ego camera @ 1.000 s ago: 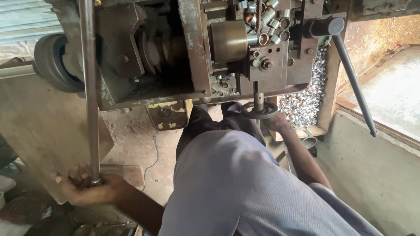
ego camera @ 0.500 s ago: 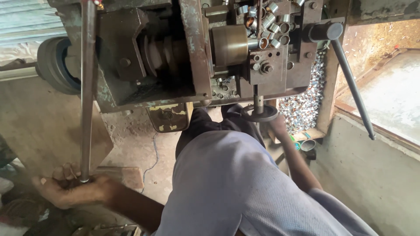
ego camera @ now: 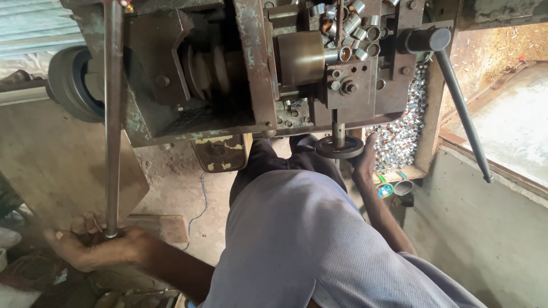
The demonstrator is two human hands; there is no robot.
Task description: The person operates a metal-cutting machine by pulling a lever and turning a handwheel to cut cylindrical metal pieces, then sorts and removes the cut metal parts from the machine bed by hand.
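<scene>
— Where does the long lever sit from here?

— I see the steel lever bar [ego camera: 112, 114] running straight up and down, far out to my left. My left hand [ego camera: 94, 246] is wrapped around its lower end.

— And the other side?

— My right hand [ego camera: 365, 157] is curled on the small handwheel [ego camera: 339, 147] under the machine [ego camera: 251, 74], well apart from the bar.

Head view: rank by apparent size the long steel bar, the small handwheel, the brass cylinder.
1. long steel bar, in the left hand
2. brass cylinder
3. small handwheel, at the right hand; near-tie with the cylinder.
</scene>
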